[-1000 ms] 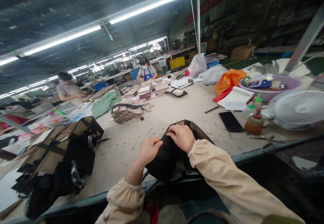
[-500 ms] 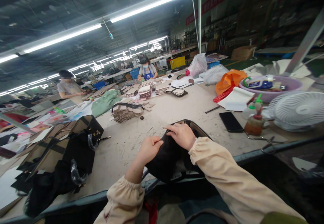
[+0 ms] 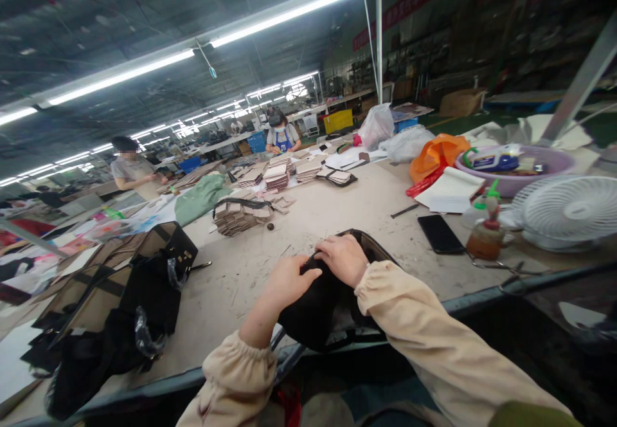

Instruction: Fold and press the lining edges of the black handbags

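A black bag (image 3: 308,314) with a tan inside lies at the front edge of the table, its opening turned partly toward me. My left hand (image 3: 289,282) is closed on the bag's upper left edge, thumb on the near side. Just to the right, my right hand (image 3: 343,258) grips the same edge with its fingers bent over the rim. The two hands are close together, and the fingertips are partly hidden by the dark material. Loose dark cloth hangs below the hands.
Several black bags (image 3: 149,292) stand at the left. Beyond are stacked tan pieces (image 3: 241,216) and a green cloth (image 3: 202,197). On the right lie a phone (image 3: 440,234), a glue bottle (image 3: 484,239), a white fan (image 3: 573,211) and a purple basin (image 3: 515,181). Two people work farther back.
My left hand has moved slightly up and right along the bag's edge. The right hand's fingers, stretched out before, are now bent over the rim.
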Tool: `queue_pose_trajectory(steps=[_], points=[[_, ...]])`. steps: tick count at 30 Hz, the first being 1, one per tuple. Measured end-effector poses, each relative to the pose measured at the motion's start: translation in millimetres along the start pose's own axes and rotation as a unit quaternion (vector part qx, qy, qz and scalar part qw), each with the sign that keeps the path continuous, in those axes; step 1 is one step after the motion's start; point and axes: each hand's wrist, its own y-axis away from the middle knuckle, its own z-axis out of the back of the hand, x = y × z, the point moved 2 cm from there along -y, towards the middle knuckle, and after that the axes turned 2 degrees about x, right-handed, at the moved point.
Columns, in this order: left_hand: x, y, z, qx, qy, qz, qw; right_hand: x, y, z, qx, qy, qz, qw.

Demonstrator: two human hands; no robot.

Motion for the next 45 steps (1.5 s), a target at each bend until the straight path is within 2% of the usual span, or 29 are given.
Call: queue_pose_trajectory(steps=[4, 9, 27, 45], points=[[0.9, -12.8, -7.2, -0.037, -0.028, 0.04, 0.998, -1.7, 0.7, -1.4, -0.007, -0.012, -0.007, 1.0], [9.3, -18.9, -12.9, -0.048, -0.012, 0.053, 0.997, -10.2, 4.3, -1.0, -0.022, -0.039, -0.026, 0.999], [9.1, -20.2, -13.0, -0.018, 0.095, 0.018, 0.995, -18.4, 4.9, 1.3, -0.035, -0.058, -0.051, 0.996], [6.8, -19.9, -14.7, 0.014, 0.115, -0.002, 0.993, -21.8, 5.4, 7.7, -0.016, -0.066, -0.06, 0.996]])
